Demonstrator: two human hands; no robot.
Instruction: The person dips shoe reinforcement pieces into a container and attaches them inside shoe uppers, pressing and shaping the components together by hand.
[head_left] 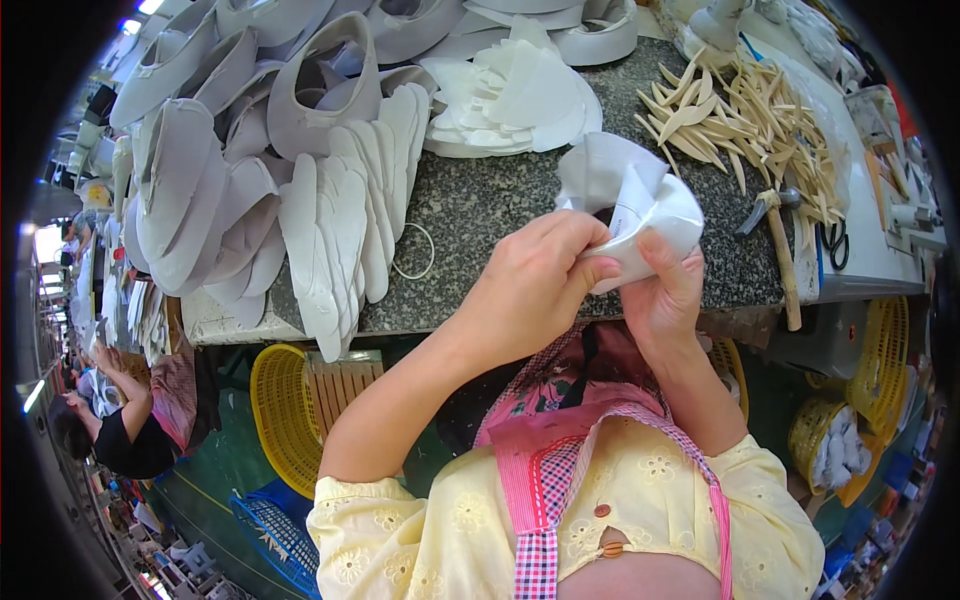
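A white shoe upper, curled into a loop, is held up over the front edge of the speckled stone tabletop. My left hand pinches its near left edge between thumb and fingers. From the right, my right hand grips the same upper, thumb on the outer face and the fingers mostly hidden behind it. Left of my hands lie overlapping white sole-shaped pieces, with a thin white ring beside them. Beyond the held upper sits a stack of flat white pieces.
More white uppers pile up at the far left. A heap of pale curved slips lies far right, near a wooden-handled hammer and black scissors. Below stand yellow baskets. Another person works at left.
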